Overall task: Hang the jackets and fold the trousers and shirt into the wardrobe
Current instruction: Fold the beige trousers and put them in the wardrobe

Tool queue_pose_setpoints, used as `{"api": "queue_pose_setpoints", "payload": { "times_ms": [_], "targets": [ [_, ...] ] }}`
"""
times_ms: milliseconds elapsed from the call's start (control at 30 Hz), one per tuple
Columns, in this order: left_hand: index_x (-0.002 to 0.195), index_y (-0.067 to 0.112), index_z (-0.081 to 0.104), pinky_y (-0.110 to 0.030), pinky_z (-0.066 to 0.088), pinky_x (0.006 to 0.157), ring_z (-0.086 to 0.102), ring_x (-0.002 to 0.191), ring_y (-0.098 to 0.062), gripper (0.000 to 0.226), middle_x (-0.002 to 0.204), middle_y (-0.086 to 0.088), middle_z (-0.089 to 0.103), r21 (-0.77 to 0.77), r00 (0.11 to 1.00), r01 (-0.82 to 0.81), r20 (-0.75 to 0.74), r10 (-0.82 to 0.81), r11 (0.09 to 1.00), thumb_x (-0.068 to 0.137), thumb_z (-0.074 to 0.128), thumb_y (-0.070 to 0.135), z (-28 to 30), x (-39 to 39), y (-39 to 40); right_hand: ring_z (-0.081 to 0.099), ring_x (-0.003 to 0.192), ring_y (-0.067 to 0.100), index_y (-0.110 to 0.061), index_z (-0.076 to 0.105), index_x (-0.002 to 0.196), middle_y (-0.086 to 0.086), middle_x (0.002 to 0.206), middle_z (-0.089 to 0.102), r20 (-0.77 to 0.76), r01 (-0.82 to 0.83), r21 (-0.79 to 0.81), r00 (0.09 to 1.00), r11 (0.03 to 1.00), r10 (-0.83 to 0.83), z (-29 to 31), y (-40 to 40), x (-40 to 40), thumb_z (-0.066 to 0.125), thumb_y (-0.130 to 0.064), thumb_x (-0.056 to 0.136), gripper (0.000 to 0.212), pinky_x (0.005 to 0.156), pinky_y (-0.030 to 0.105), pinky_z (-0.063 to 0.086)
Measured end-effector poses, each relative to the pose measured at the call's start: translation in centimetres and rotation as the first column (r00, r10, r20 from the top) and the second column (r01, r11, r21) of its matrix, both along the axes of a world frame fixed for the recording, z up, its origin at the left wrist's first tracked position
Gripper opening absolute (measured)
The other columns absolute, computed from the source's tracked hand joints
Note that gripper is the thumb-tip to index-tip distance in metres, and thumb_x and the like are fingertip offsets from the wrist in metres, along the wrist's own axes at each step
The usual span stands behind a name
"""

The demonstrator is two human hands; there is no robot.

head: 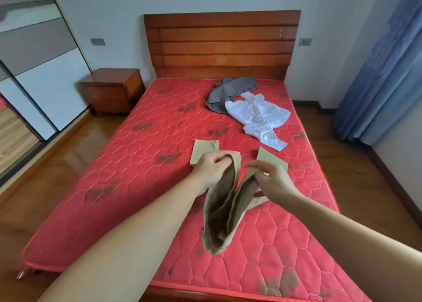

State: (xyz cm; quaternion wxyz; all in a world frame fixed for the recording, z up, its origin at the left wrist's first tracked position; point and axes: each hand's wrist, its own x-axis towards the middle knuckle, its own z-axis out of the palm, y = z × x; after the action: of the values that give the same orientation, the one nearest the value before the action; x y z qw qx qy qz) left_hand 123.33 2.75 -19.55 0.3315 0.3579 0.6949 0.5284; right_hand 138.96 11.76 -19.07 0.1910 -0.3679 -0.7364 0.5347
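L hand (211, 167) and R hand (271, 178) each pinched the trousers (222, 212) waistband, lifted over the bed (137, 164). Legs ran to 12 o'clock, cuffs resting flat; long axis 6–12, both hands equally near.

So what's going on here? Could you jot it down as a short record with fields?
place: bedroom, red mattress on a wooden bed
left hand: grips one side of the khaki trousers
right hand: grips the other side
trousers: waist held up, leg ends lying on the mattress
waiting: grey jacket and white shirt, crumpled near the headboard
wardrobe: at left
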Motion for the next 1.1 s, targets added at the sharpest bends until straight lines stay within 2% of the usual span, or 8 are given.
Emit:
{"api": "queue_pose_setpoints", "payload": {
  "times_ms": [300,400,467,567,733,867,967,1100],
  "targets": [
    [0.117,0.019,0.063,-0.024,0.052,0.090,0.067,0.104,-0.014,0.033,0.112,-0.003,0.071,-0.023,0.976,0.209,0.066,-0.207,0.978,0.087,0.072,0.024,4.0,-1.1,2.9,0.073,0.068,0.023,-0.023,0.065,0.108,0.011,0.079,0.074,-0.111,0.071,-0.279,0.988,0.958,-0.105,3.5,3.3,-4.1,0.041,0.000,0.085,0.040,0.057,0.036,0.060],
    [0.141,0.027,0.040,-0.009,0.043,0.090,0.056,0.114,-0.001,0.083,0.129,0.011,0.057,-0.206,0.886,0.406,-0.149,-0.439,0.890,0.072,0.085,0.021,4.9,-1.8,3.4,0.072,0.064,0.028,-0.007,0.067,0.097,0.016,0.074,0.072,-0.097,0.165,-0.341,0.973,0.926,-0.210,4.5,4.8,-5.4,0.039,0.006,0.080,0.035,0.060,0.042,0.061],
    [0.150,0.033,0.016,-0.022,0.045,0.098,0.051,0.122,-0.013,0.106,0.137,0.005,0.047,-0.422,0.786,0.330,-0.371,-0.494,0.844,0.070,0.084,0.019,5.2,-1.8,4.0,0.071,0.061,0.029,-0.001,0.065,0.095,0.018,0.073,0.069,-0.095,0.212,-0.369,0.960,0.905,-0.264,5.4,6.0,-6.2,0.038,0.008,0.080,0.032,0.059,0.043,0.061],
    [0.142,0.030,0.032,-0.037,0.048,0.071,0.062,0.098,-0.031,0.068,0.116,-0.007,0.062,-0.495,0.694,-0.041,-0.639,-0.331,0.868,0.081,0.061,0.017,6.8,-2.8,4.5,0.070,0.058,0.027,-0.003,0.065,0.094,0.016,0.075,0.069,-0.104,0.203,-0.394,0.959,0.896,-0.263,7.2,7.7,-7.5,0.040,0.007,0.084,0.028,0.052,0.034,0.059],
    [0.069,0.022,0.050,-0.030,0.030,0.049,0.054,0.069,-0.029,0.018,0.072,0.001,0.051,-0.448,0.572,-0.125,-0.762,-0.304,0.885,0.075,0.051,0.004,12.2,-7.2,6.1,0.073,0.087,0.021,-0.010,0.065,0.108,0.009,0.094,0.073,-0.131,-0.038,-0.228,0.991,0.973,0.008,10.6,11.5,-7.6,0.062,-0.007,0.088,0.020,0.067,0.037,0.060],
    [0.079,0.018,0.061,-0.028,0.032,0.050,0.057,0.075,-0.032,0.020,0.080,-0.004,0.059,-0.392,0.492,-0.132,-0.824,-0.283,0.911,0.075,0.049,0.003,17.6,-9.2,8.2,0.070,0.089,0.010,-0.025,0.061,0.114,0.003,0.100,0.074,-0.060,-0.235,-0.007,0.970,0.972,0.234,14.6,14.0,-6.5,0.075,-0.006,0.081,0.040,0.071,0.031,0.060],
    [0.081,0.019,0.061,-0.030,0.038,0.055,0.059,0.079,-0.030,0.017,0.075,0.001,0.059,-0.410,0.367,-0.120,-0.865,-0.343,0.904,0.079,0.052,0.005,22.5,-9.5,9.6,0.062,0.068,0.001,-0.025,0.073,0.092,-0.006,0.075,0.072,-0.050,-0.103,0.368,0.990,0.924,0.130,19.0,14.9,-7.0,0.075,-0.016,0.083,0.012,0.058,0.014,0.051],
    [0.085,0.030,0.062,-0.035,0.047,0.070,0.061,0.089,-0.026,0.012,0.081,0.006,0.059,-0.219,0.212,-0.180,-0.961,-0.179,0.959,0.089,0.062,0.041,30.7,-10.5,9.4,0.069,0.086,0.029,-0.013,0.076,0.097,0.021,0.100,0.071,-0.240,-0.003,0.420,0.964,0.908,0.114,26.2,15.9,-7.2,0.067,-0.021,0.091,0.014,0.084,0.041,0.057]
  ]
}}
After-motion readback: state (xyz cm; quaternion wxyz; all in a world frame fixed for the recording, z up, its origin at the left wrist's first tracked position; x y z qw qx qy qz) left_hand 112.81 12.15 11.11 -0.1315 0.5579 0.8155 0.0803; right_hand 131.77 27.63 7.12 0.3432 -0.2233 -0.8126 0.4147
